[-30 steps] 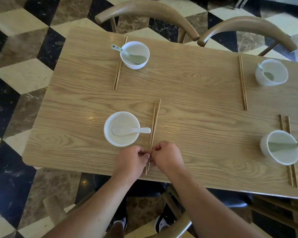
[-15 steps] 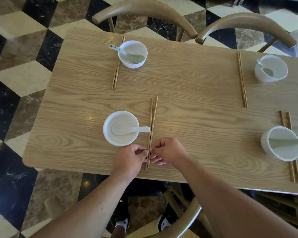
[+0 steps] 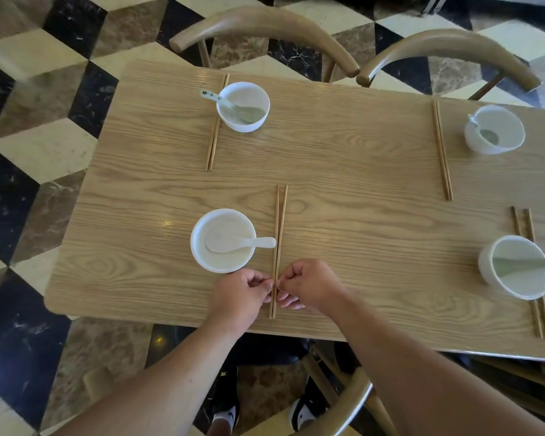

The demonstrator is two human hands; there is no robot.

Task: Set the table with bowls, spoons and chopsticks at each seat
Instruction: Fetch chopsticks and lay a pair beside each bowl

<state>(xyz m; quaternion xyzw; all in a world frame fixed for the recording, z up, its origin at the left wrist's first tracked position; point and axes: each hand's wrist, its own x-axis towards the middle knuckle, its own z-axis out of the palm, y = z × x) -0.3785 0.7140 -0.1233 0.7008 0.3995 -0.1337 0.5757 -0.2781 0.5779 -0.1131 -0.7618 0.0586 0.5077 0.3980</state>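
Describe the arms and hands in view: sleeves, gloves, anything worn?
The left hand and right hand are ungloved, with no rings, watch or bands visible. The left forearm and right forearm are bare to the frame edge; no sleeves show.

A: What does this person wear up top?
B: The left hand [image 3: 243, 294] and right hand [image 3: 309, 284] are bare. So are the left arm [image 3: 158, 382] and right arm [image 3: 416, 366], as far as they show.
A: And on the feet?
B: Black shoes with white parts: the left shoe [image 3: 225, 415] and the right shoe [image 3: 302, 413].
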